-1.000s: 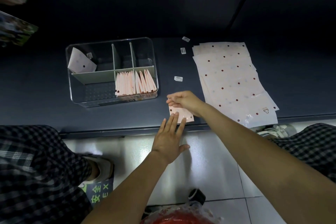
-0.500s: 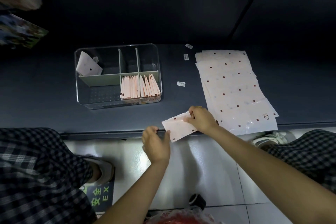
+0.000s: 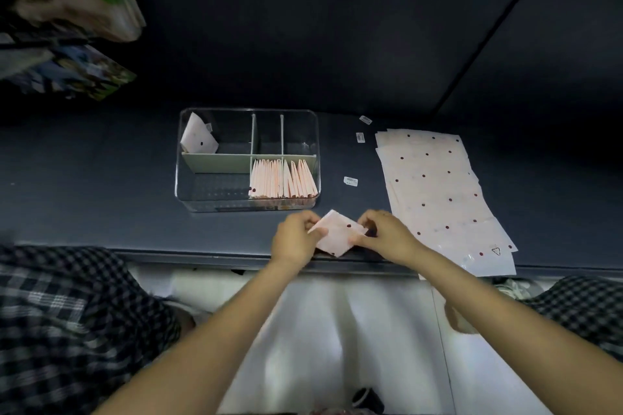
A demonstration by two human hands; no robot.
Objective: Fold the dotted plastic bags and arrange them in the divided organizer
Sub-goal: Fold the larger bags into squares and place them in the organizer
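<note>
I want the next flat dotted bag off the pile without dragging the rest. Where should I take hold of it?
Probably the near corner of the stack of flat bags, where it juts past the shelf edge. Come from below and the front with the right hand: only there can the fingers get under the top sheet.

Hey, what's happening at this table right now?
A person is folding dotted plastic bags. Both hands, left hand and right hand, pinch one folded bag above the table's near edge. The clear organizer already holds a row of folded bags in its front right section, and a stack of flat bags waits on the right.
</note>
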